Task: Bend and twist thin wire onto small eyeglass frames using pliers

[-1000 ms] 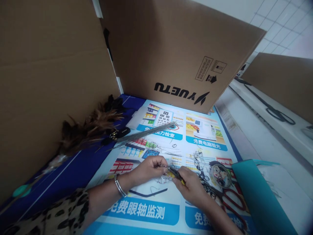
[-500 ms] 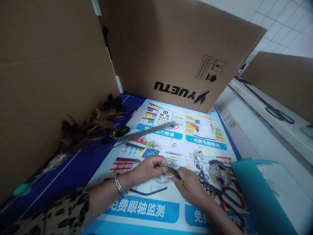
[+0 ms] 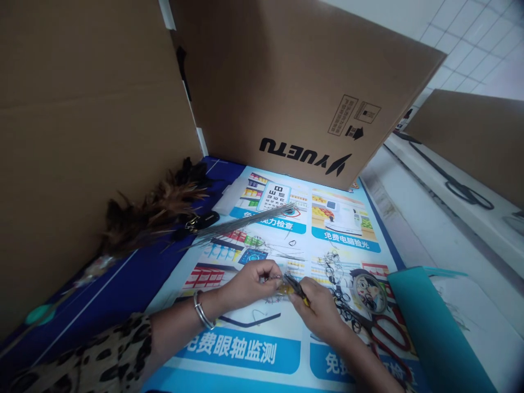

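My left hand (image 3: 254,283), with a silver bangle at the wrist, is closed in a pinch over the printed sheet. A small bit of thin wire appears at its fingertips, too small to make out fully. My right hand (image 3: 318,310) is wrapped round pliers (image 3: 295,287) with yellow handles. Their dark jaws point at the left fingertips, slightly apart from them. Beyond the hands lies a bundle of thin straight wires (image 3: 249,221). Small dark wire rings (image 3: 333,270) are scattered to the right of the pliers.
Scissors with red handles (image 3: 391,334) and a roll of tape (image 3: 369,290) lie at the right, beside a teal folder (image 3: 434,322). Brown feathers (image 3: 151,207) line the left. A black key fob (image 3: 207,220) sits near the wires. Cardboard panels (image 3: 295,82) stand behind.
The pliers have drawn back slightly from the left fingertips, and their jaws look more parted. My left hand has stayed almost in place. The view has shifted a little.
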Demonstrator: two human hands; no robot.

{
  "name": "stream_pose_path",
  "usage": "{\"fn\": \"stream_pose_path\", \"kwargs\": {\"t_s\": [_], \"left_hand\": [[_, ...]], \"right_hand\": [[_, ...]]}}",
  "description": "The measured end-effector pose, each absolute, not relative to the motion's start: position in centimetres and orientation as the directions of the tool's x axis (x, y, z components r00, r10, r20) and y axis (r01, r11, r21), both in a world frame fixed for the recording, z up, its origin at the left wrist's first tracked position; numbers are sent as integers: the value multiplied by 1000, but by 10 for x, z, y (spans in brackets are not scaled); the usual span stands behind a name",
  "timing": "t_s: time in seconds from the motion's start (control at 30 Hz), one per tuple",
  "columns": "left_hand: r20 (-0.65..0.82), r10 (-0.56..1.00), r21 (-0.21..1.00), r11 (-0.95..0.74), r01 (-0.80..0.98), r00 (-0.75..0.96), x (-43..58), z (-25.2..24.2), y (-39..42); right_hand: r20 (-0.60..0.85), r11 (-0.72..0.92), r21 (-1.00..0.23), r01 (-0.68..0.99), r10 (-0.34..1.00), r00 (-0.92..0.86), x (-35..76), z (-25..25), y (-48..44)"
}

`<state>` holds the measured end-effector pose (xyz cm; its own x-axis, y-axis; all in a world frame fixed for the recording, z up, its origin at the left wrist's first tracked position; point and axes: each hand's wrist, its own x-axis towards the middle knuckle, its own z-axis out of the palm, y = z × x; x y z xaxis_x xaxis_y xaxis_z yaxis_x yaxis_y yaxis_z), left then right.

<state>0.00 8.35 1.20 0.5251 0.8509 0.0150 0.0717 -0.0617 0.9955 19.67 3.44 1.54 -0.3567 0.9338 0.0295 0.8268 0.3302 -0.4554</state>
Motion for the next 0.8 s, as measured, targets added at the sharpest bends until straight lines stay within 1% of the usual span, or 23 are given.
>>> {"fn": "stream_pose_path", "kwargs": {"t_s": [0.07,0.3,0.6,0.8], "left_hand": [[28,850,992,-89,90,526,0,13,84],[-7,840,990,-72,124,543,1,13,86],[26,841,990,-99,105,541,1,13,85],[20,836,994,-75,77,549,0,13,84]], "right_hand": [[46,330,-469,819,935,-351,198,14,35],[44,291,-503,814,949,-312,201,9,37],[117,300,-582,756,951,-286,199,7,34],[86,294,-595,748,949,-304,200,7,33]]}}
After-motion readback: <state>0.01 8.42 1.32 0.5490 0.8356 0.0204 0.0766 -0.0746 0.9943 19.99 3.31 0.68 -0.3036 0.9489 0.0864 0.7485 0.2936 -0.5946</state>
